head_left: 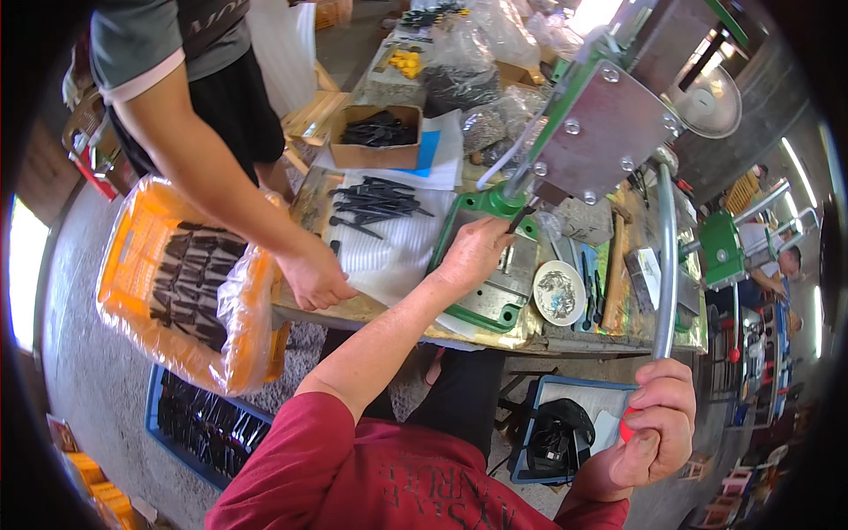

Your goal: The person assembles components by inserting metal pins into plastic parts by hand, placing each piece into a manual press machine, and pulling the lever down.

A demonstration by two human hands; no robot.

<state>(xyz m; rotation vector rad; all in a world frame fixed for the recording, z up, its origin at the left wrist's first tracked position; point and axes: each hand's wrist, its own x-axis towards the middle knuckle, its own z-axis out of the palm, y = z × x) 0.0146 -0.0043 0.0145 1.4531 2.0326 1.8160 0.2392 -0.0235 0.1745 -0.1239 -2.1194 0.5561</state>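
Your left hand point(477, 252) has its fingertips partly hidden at the press point(609, 115), so you can't tell what they pinch. Your right hand point(658, 420) covers most of the red knob point(626, 426). Above your left hand, the top edge crops the press and, further left, a co-worker point(208, 53). Bits in the white bowl point(579, 293), right of that hand, are too small to identify.

Your left arm point(375, 353) extends up to center frame, left hand point(477, 253) palm down; right hand point(658, 422) curled closed, lower right.
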